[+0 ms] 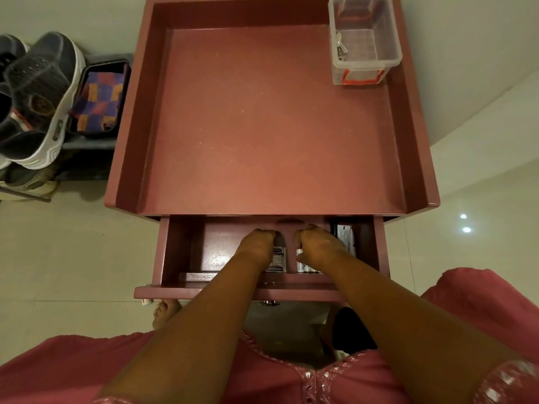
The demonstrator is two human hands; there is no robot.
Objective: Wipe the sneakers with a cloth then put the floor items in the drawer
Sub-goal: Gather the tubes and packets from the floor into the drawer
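While both of my arms reach down into the open drawer [180, 252], my left hand [256, 243] and right hand [316, 243] sit side by side near its back wall, fingers curled downward. I cannot tell whether either grip has hold of anything, since the fingertips are hidden behind the knuckles. Just beneath my left wrist lies a small white labelled packet [278, 259], and beneath my right wrist a row of small white tubes [302, 262]; a dark printed box [345, 237] stands in the drawer's right back corner. The drawer belongs to a reddish cabinet whose top surface [262, 121] has a raised rim, and on its far right corner stands a clear plastic box [364, 39] with red clips, holding a bunch of keys [339, 49]. To the left, on a low rack on the floor, the dark sneakers [40, 97] with white soles stand tilted, and beside them a chequered cloth [99, 100] lies in a dark tray [128, 65]. My bare foot [164, 313] shows under the drawer front.
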